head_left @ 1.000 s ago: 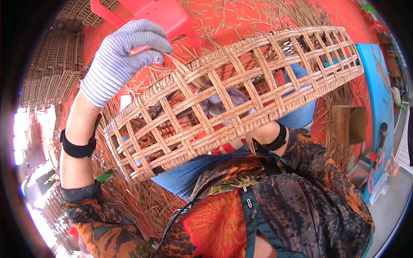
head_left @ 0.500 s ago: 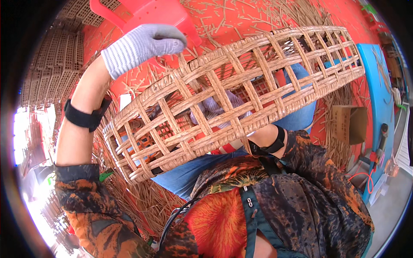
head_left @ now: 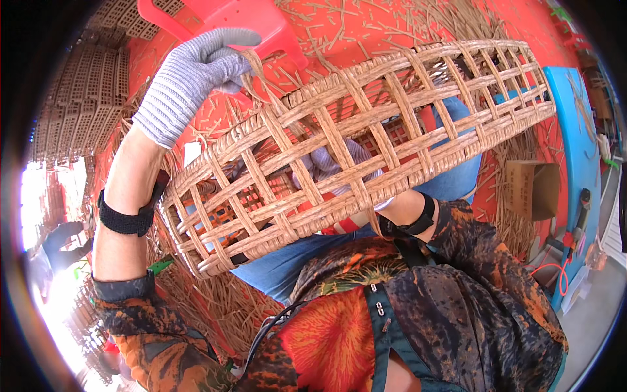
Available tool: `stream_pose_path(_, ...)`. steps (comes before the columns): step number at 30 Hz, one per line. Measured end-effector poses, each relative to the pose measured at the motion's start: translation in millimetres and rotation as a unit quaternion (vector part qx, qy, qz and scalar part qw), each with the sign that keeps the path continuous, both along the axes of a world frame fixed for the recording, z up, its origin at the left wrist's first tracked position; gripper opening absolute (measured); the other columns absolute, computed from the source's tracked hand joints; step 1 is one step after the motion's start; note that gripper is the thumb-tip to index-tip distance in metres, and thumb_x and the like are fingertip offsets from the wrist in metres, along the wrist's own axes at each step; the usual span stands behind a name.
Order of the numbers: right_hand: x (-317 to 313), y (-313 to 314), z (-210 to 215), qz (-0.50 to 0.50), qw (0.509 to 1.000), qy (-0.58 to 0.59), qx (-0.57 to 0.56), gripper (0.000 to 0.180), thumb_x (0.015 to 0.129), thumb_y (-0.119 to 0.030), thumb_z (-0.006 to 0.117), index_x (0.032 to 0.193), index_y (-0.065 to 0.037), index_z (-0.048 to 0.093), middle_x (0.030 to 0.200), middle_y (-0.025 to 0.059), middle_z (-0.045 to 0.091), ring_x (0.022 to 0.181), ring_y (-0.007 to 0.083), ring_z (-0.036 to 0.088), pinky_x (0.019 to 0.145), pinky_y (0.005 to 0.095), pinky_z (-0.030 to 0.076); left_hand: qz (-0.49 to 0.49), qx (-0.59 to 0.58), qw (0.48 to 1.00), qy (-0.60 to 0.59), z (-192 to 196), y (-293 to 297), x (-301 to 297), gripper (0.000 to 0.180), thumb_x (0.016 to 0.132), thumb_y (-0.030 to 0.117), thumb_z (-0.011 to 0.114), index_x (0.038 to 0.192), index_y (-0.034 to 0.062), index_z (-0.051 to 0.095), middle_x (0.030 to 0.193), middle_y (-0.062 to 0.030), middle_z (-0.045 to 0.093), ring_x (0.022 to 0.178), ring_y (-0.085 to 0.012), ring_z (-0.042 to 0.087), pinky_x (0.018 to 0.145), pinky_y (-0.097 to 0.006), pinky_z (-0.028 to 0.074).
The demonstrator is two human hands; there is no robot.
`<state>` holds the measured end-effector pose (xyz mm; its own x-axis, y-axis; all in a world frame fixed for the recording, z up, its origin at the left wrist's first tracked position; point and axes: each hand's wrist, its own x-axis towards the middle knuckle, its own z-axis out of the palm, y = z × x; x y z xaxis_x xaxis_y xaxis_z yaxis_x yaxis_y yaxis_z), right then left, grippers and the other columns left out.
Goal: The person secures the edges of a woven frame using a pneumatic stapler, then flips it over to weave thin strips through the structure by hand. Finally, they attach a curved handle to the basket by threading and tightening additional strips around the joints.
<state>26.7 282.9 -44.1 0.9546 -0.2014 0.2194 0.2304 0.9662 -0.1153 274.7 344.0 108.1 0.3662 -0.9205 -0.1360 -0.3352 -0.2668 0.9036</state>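
Note:
A long, shallow basket (head_left: 400, 99) of brown wicker, with an open lattice side and wrapped rims, lies tilted across my lap. Beyond its far rim my left hand (head_left: 199, 75), in a grey striped glove, pinches a brown wicker strip (head_left: 262, 77). This strip loops from the fingers down to the rim left of the middle. Gloved as well, my right hand (head_left: 330, 163) is inside the basket, seen through the lattice. Its fingers look curled, but the weave partly covers them, and what they grip is hidden.
A red plastic stool (head_left: 261, 26) stands beyond my left hand. Cut wicker pieces litter the red floor (head_left: 326, 32). Stacked woven panels (head_left: 85, 98) fill the far left. On the right are a cardboard box (head_left: 532, 189) and a blue board (head_left: 571, 144) with a tool on it.
My left hand has moved left and a little toward the far side, turning at the wrist. The wicker strip now shows stretched from its fingers to the rim. Basket and right hand stay nearly still.

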Motion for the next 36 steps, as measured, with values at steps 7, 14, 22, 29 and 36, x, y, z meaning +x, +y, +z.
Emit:
stream_pose_path(7,-8.1,-5.7,-8.7,0.036,0.996,0.080,-0.017,0.042,0.098,-0.037,0.061,0.125,-0.004,0.063,0.125,0.0119,0.066,0.117,0.0257,0.063,0.100,0.0425,0.054,-0.117,0.048,0.991,-0.041,14.8,6.6,17.7,0.027,0.096,0.020,0.066,0.113,-0.0001,0.070,0.096,-0.0059,0.071,0.080,-0.0138,0.065,0.079,-0.027,0.053)
stream_pose_path(14,-4.0,-17.6,-15.6,0.099,0.992,0.071,-0.033,0.030,0.096,-0.021,0.067,0.123,-0.008,0.066,0.116,0.0082,0.069,0.110,0.0240,0.067,0.100,0.0370,0.055,-0.157,0.011,0.986,0.063,0.2,14.6,34.6,0.040,0.094,0.032,0.068,0.109,-0.0047,0.069,0.097,-0.0113,0.069,0.087,-0.0188,0.064,0.079,-0.031,0.052)
stream_pose_path(22,-11.7,-12.6,-28.1,0.140,0.984,0.040,-0.097,0.053,0.096,-0.033,0.065,0.138,-0.005,0.052,0.130,0.0117,0.062,0.122,0.0244,0.060,0.106,0.0419,0.051,-0.137,0.035,0.907,0.398,-2.2,-15.7,31.7,0.029,0.096,0.025,0.066,0.105,-0.0018,0.069,0.098,-0.0118,0.070,0.087,-0.0208,0.066,0.082,-0.034,0.055)
stream_pose_path(29,-23.2,0.5,-17.1,0.032,0.999,0.007,-0.039,0.058,0.091,-0.030,0.073,0.137,-0.004,0.051,0.132,0.0147,0.060,0.123,0.0275,0.060,0.107,0.0446,0.050,-0.078,0.133,0.988,-0.021,-2.8,0.2,12.1,0.035,0.096,0.026,0.067,0.117,-0.0019,0.069,0.098,-0.0079,0.072,0.084,-0.0142,0.066,0.079,-0.030,0.056)
stream_pose_path(36,-26.8,-12.7,-23.6,0.149,0.988,0.026,-0.011,0.058,0.095,-0.025,0.066,0.148,-0.014,0.044,0.137,0.0105,0.057,0.125,0.0236,0.057,0.103,0.0420,0.052,-0.029,0.118,0.992,-0.041,-9.5,1.9,12.2,0.033,0.098,0.028,0.063,0.119,0.0031,0.071,0.101,-0.0034,0.073,0.081,-0.0100,0.065,0.079,-0.025,0.053)
